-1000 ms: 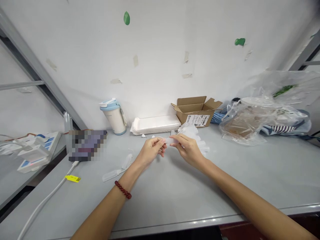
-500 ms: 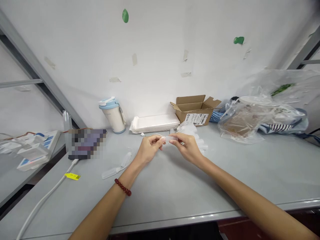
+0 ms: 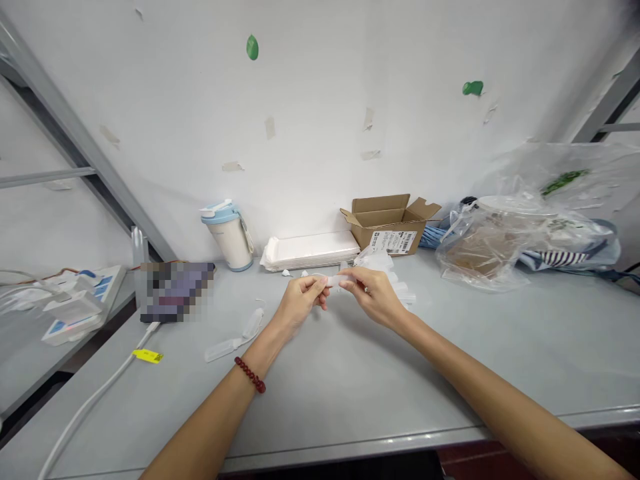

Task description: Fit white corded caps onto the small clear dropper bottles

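My left hand (image 3: 299,300) and my right hand (image 3: 374,295) meet over the middle of the table, both closed in a pinch. Between their fingertips is a small translucent white plastic piece (image 3: 333,282), with the left fingers on one end and the right fingers on the other. Its exact kind is too small to make out. Behind my right hand lies a pile of similar translucent plastic pieces (image 3: 381,259), partly hidden. To the left of my left hand, a slim translucent tube-like piece (image 3: 223,350) rests beside another one (image 3: 253,322), with a thin cord along them.
Along the wall stand a blue-lidded cup (image 3: 230,241), a stack of white trays (image 3: 310,250) and an open cardboard box (image 3: 387,233). A clear plastic bag (image 3: 480,250) lies at right. On the left are a phone-like device (image 3: 177,293), its white cable (image 3: 95,397) and a power strip (image 3: 83,310).
Both hands stay at nearly the same place, still pinching the small plastic piece, which now shows more plainly between the fingertips. The whole view has shifted slightly downward.
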`<action>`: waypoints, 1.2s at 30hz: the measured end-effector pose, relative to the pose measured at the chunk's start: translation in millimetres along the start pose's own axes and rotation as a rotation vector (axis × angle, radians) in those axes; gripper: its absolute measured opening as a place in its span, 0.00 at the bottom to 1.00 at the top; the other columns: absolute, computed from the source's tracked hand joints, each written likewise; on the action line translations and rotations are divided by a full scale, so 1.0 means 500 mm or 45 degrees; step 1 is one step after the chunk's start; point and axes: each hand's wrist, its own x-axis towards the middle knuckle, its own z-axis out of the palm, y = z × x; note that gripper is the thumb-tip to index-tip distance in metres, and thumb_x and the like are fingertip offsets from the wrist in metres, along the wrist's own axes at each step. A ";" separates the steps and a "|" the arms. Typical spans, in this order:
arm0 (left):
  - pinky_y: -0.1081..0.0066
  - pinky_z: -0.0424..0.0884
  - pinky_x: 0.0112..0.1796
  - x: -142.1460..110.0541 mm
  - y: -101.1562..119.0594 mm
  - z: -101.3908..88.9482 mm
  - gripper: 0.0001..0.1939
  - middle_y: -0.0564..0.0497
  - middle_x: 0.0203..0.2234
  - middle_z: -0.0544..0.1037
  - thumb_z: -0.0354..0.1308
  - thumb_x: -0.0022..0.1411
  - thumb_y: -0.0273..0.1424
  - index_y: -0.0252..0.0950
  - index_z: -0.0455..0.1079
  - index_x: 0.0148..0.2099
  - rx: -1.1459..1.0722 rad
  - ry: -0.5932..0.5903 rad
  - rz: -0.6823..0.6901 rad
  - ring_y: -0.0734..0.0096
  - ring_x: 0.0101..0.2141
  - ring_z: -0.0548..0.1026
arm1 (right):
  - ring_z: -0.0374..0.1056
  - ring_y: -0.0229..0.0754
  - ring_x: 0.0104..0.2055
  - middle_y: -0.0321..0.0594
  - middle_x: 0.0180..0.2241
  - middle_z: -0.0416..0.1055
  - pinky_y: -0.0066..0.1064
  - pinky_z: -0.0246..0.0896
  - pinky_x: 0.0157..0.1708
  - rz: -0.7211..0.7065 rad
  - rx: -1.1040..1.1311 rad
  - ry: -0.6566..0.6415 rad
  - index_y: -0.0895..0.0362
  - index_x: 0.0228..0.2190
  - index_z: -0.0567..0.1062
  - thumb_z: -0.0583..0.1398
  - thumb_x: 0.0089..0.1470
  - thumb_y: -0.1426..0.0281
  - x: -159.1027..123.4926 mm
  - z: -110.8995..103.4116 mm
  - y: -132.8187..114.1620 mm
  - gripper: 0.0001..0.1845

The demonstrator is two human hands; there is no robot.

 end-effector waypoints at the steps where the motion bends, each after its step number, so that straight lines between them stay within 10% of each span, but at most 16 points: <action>1: 0.73 0.68 0.27 -0.001 0.000 0.001 0.18 0.53 0.22 0.68 0.59 0.52 0.43 0.30 0.68 0.27 -0.019 0.001 0.021 0.78 0.21 0.66 | 0.62 0.37 0.23 0.36 0.21 0.68 0.28 0.56 0.25 0.049 0.034 -0.013 0.59 0.34 0.76 0.54 0.58 0.65 -0.001 0.001 -0.003 0.13; 8: 0.70 0.69 0.34 0.007 -0.010 0.001 0.12 0.50 0.27 0.73 0.58 0.53 0.37 0.32 0.71 0.34 0.173 0.030 0.209 0.73 0.29 0.71 | 0.63 0.37 0.23 0.35 0.20 0.69 0.27 0.56 0.23 0.193 0.084 -0.129 0.58 0.29 0.74 0.53 0.58 0.64 0.016 -0.014 0.017 0.14; 12: 0.69 0.71 0.36 0.031 -0.033 -0.014 0.15 0.44 0.37 0.75 0.54 0.57 0.37 0.32 0.70 0.41 0.121 0.366 0.131 0.68 0.37 0.72 | 0.68 0.44 0.35 0.46 0.35 0.73 0.32 0.60 0.33 0.050 -0.307 0.358 0.58 0.37 0.74 0.52 0.58 0.65 0.037 -0.075 0.055 0.14; 16: 0.62 0.69 0.43 0.056 -0.062 -0.033 0.13 0.41 0.41 0.73 0.50 0.58 0.28 0.31 0.69 0.44 0.683 0.617 0.226 0.62 0.42 0.71 | 0.66 0.44 0.33 0.46 0.34 0.71 0.34 0.60 0.35 0.192 -0.476 0.734 0.59 0.44 0.72 0.48 0.61 0.64 0.043 -0.117 0.077 0.18; 24: 0.55 0.63 0.50 0.071 -0.102 -0.044 0.19 0.39 0.45 0.72 0.45 0.56 0.17 0.31 0.72 0.44 1.387 0.257 0.405 0.56 0.48 0.67 | 0.66 0.49 0.40 0.46 0.38 0.75 0.39 0.60 0.40 0.089 -0.485 0.381 0.58 0.41 0.75 0.52 0.58 0.67 0.040 -0.082 0.118 0.14; 36: 0.61 0.67 0.43 0.022 -0.061 -0.025 0.08 0.45 0.34 0.76 0.53 0.53 0.24 0.35 0.72 0.36 1.117 0.141 0.262 0.61 0.37 0.72 | 0.60 0.55 0.46 0.48 0.43 0.72 0.42 0.54 0.38 0.189 -0.858 0.003 0.56 0.40 0.77 0.53 0.57 0.72 0.025 -0.064 0.130 0.14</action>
